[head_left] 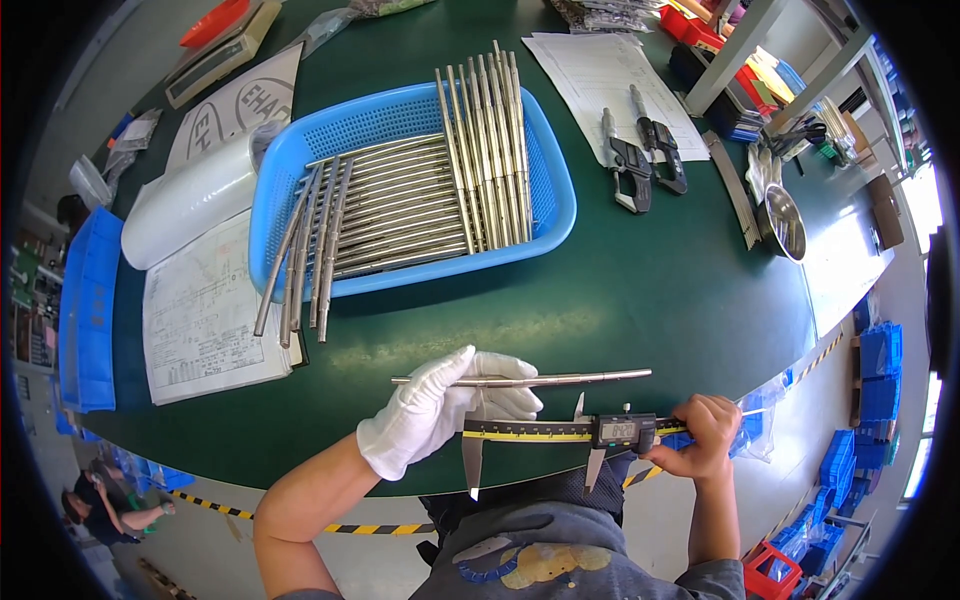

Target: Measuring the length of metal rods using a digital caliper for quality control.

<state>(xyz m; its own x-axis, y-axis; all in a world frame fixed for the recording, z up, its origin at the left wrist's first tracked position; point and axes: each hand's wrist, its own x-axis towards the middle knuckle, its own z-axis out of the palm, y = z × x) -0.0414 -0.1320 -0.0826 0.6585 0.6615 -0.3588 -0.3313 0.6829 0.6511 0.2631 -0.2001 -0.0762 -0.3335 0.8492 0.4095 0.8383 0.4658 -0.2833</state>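
Note:
A slim, stepped metal rod (590, 377) lies level across my white-gloved left hand (425, 408), whose fingers and thumb close round its left part. My bare right hand (706, 437) grips the beam end of a digital caliper (540, 431) by its right side. The caliper's jaws stand wide apart, pointing toward me, just below the rod, and do not clasp it. Beyond my hands sits a blue perforated plastic basket (450, 268) holding many similar metal rods (400, 215). Several of those rods lean over its front left rim, and others are stacked upright along the right.
Left of the basket lie a plastic-wrapped roll (195, 205), drawing sheets (200, 325) and a blue bin (88, 310). To the right, two micrometers (627, 172) rest by paper sheets (570, 75), with a metal bowl (782, 222) farther off. A scale (222, 50) stands back left.

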